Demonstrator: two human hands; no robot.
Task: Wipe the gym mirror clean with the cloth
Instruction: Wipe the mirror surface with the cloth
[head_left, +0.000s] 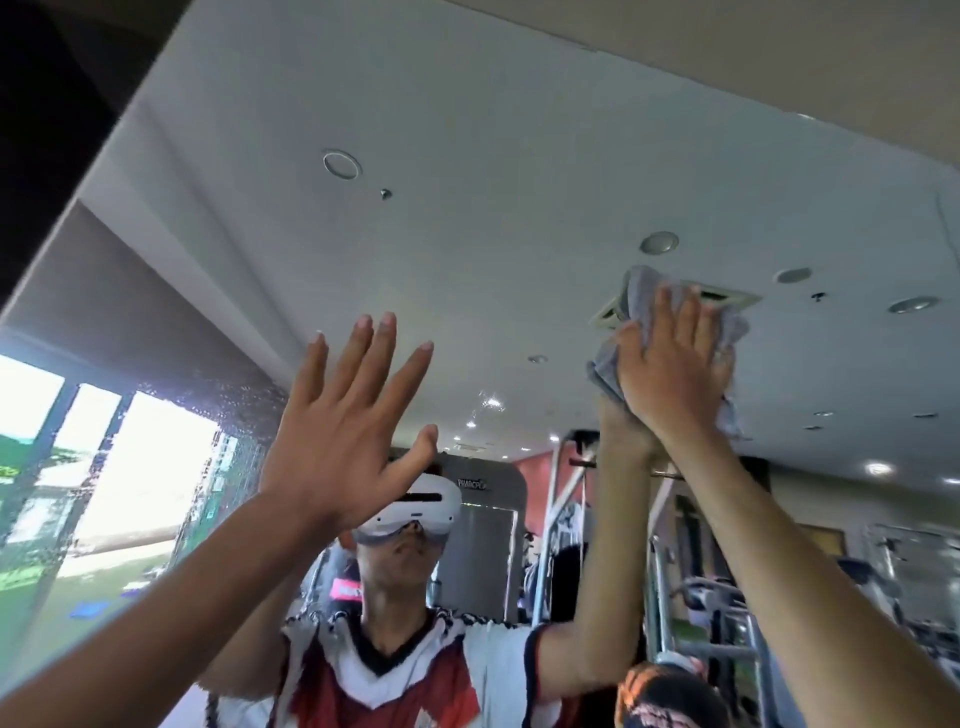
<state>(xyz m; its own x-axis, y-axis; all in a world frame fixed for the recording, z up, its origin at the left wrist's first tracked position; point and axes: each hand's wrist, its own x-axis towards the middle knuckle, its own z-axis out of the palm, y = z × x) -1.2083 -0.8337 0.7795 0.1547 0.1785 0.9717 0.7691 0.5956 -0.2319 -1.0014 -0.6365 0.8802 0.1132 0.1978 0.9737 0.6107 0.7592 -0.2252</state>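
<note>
up high, my right hand (670, 374) presses a crumpled grey cloth (636, 291) flat-fingered on the large wall mirror (467, 156); left of it, my left hand (337, 431) is spread wide, empty.

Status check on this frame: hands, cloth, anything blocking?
Left hand open, fingers spread, raised before mirror. Right hand flat, pressing grey cloth high on it. Nothing in the way.

Crumpled grey cloth (638, 289) pressed high against mirror (467, 234)
</note>
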